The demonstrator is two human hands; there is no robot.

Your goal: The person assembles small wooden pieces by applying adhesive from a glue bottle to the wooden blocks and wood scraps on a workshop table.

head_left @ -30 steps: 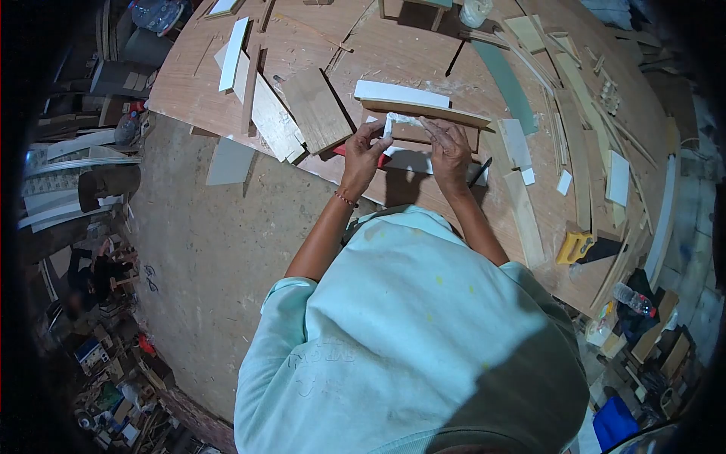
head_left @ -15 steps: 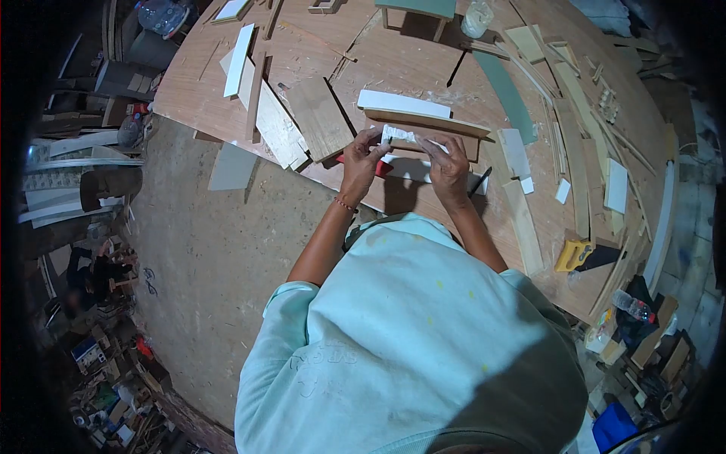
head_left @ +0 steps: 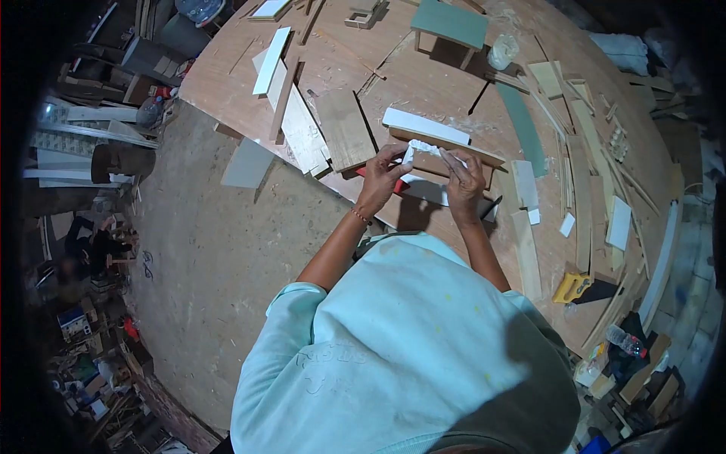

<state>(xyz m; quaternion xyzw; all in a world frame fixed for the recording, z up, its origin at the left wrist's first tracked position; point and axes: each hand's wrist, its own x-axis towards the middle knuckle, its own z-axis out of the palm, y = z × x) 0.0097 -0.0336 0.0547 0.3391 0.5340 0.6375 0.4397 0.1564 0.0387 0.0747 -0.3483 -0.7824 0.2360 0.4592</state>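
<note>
Both hands are raised close over the near edge of the wooden table, holding a small white crumpled-looking strip (head_left: pixel 426 147) between them. My left hand (head_left: pixel 380 184) pinches its left end, where a white flap hangs down by the thumb. At the right end, the fingers of my right hand (head_left: pixel 464 185) are pressed together on it. What the strip is made of I cannot tell. Behind it lie a brown board on edge (head_left: pixel 484 157) and a white-faced board (head_left: pixel 425 126). Something red (head_left: pixel 401 186) shows beside my left hand, partly hidden.
A yellow-handled saw (head_left: pixel 571 287) lies at the table's right. Wood strips and white offcuts (head_left: pixel 618 223) cover that side. Leftward are a wide plank (head_left: pixel 344 129) and more boards. A small green-topped stool (head_left: pixel 451 24) and a clear plastic container (head_left: pixel 503 51) stand farther back.
The head view has shifted, so the table appears lower and farther right. The white strip now looks stretched out between my hands, with a flap down at its left end.
</note>
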